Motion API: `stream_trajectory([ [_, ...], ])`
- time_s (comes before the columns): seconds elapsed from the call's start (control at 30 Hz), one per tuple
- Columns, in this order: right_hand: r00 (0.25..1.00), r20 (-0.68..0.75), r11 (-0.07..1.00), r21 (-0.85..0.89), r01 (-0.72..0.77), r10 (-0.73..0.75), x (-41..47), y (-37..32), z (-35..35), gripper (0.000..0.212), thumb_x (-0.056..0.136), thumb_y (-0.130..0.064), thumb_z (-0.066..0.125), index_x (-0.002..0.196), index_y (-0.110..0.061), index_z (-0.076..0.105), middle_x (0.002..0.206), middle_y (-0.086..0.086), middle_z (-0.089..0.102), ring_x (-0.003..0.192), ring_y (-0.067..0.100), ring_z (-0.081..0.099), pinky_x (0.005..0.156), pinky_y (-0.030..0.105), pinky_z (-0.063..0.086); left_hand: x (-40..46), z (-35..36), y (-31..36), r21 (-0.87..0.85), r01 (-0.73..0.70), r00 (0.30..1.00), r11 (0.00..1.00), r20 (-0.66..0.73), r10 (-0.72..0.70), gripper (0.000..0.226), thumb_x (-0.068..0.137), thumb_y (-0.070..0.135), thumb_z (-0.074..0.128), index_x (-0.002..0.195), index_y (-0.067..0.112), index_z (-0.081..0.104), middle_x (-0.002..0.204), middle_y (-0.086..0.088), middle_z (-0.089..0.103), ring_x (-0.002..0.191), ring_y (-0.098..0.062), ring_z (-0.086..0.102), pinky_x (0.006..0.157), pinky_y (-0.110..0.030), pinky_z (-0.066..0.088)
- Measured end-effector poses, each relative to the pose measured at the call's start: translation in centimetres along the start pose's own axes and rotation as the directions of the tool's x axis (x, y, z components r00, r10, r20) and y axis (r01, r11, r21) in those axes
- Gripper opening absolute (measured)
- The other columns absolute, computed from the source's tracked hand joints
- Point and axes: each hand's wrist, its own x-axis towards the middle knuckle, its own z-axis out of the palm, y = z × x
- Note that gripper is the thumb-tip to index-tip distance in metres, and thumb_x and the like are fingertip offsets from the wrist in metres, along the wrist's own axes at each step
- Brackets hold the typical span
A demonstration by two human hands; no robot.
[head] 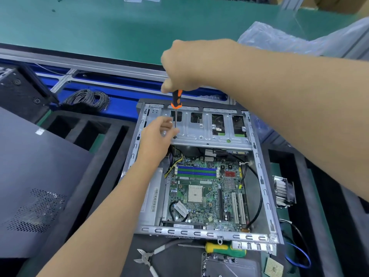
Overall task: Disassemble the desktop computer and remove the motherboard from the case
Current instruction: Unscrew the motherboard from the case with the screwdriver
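Motherboard (203,194) lies in case (261,176), below both hands' fingers (169,126).

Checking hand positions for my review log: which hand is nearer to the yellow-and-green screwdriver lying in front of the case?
Left. The left hand rests on the drive cage, up the case from the yellow-and-green screwdriver. The right hand is higher and farther back, gripping the orange-and-black screwdriver.

We see our two hands, the left hand (157,134) and the right hand (189,64), bare, ungloved; both forearms bare, no sleeves, no rings or watch showing.
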Motion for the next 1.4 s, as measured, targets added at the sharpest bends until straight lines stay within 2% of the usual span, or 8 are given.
stream_trajectory([
  [0.23,0.998,0.011,0.989,0.133,0.061,-0.063,0.9,0.9,0.9,0.029,0.085,-0.048,0.066,0.106,-0.030,0.057,0.103,0.001,0.049,0.098,0.029,0.058,0.075,0.040,0.047,0.6,-2.0,3.8,-0.251,-0.181,0.982,0.951,-0.105,0.159,0.048,0.096,0.019,0.057,0.143,0.018,0.047,0.127,0.011,0.064,0.116,0.002,0.058,0.095,-0.012,0.044],
  [0.4,0.995,-0.009,0.951,0.294,0.097,-0.098,0.9,1.6,1.1,0.028,0.081,-0.037,0.073,0.104,-0.034,0.057,0.100,-0.007,0.055,0.084,0.009,0.050,0.063,0.031,0.038,1.6,-2.1,5.3,-0.253,-0.188,0.982,0.949,-0.078,0.174,0.029,0.093,0.008,0.058,0.122,0.007,0.062,0.107,0.001,0.071,0.100,-0.009,0.065,0.096,-0.028,0.050],
  [0.53,0.997,-0.080,0.952,0.305,0.013,0.012,1.1,2.1,1.9,0.059,0.077,-0.075,0.056,0.113,-0.029,0.051,0.092,-0.003,0.045,0.084,0.022,0.053,0.061,0.034,0.036,2.0,-2.0,5.6,-0.246,-0.150,0.984,0.958,-0.127,0.122,0.019,0.086,0.016,0.071,0.103,0.021,0.063,0.092,0.009,0.069,0.086,-0.004,0.066,0.082,-0.017,0.052],
  [0.7,0.987,-0.154,0.991,0.132,-0.021,0.041,1.2,1.3,2.3,0.053,0.092,-0.063,0.048,0.071,-0.015,0.043,0.074,0.005,0.030,0.059,0.023,0.040,0.048,0.031,0.025,2.2,-1.8,6.0,-0.238,-0.144,0.987,0.961,-0.108,0.121,0.034,0.082,0.019,0.074,0.113,0.023,0.059,0.094,0.006,0.067,0.088,-0.012,0.064,0.085,-0.027,0.053],
  [0.9,0.998,-0.062,0.996,0.078,0.036,-0.031,1.5,1.1,2.0,0.031,0.094,-0.047,0.051,0.113,-0.023,0.052,0.083,0.000,0.037,0.075,0.029,0.055,0.061,0.038,0.042,2.0,-1.9,5.4,-0.161,-0.147,0.988,0.976,-0.079,0.136,0.028,0.089,0.024,0.064,0.117,0.023,0.063,0.079,0.025,0.057,0.077,0.000,0.053,0.074,-0.012,0.041],
  [1.07,0.994,-0.014,0.993,0.061,0.105,-0.104,1.2,1.1,1.2,0.023,0.090,-0.042,0.060,0.110,-0.031,0.056,0.093,-0.003,0.047,0.086,0.026,0.057,0.063,0.035,0.040,1.8,-1.9,5.9,-0.215,-0.136,0.988,0.967,-0.097,0.118,0.017,0.088,0.018,0.065,0.105,0.013,0.067,0.092,0.006,0.072,0.088,-0.009,0.067,0.088,-0.031,0.054],
  [1.23,0.998,-0.051,0.998,0.043,-0.039,0.041,1.3,1.0,1.0,0.036,0.088,-0.055,0.056,0.093,-0.020,0.062,0.088,0.005,0.045,0.077,0.030,0.062,0.062,0.036,0.047,1.9,-1.8,6.4,-0.211,-0.130,0.985,0.969,-0.141,0.102,0.032,0.078,0.026,0.077,0.100,0.043,0.061,0.086,0.009,0.068,0.086,-0.015,0.064,0.086,-0.036,0.052],
  [1.4,0.998,-0.053,0.999,0.035,0.031,-0.029,1.5,0.6,1.5,0.032,0.089,-0.046,0.062,0.100,-0.016,0.062,0.080,0.004,0.040,0.092,0.034,0.062,0.065,0.039,0.048,2.0,-1.6,5.9,-0.140,-0.111,0.984,0.984,-0.154,0.089,0.018,0.083,0.031,0.072,0.094,0.027,0.058,0.082,0.018,0.062,0.085,-0.010,0.060,0.071,-0.014,0.046],
])
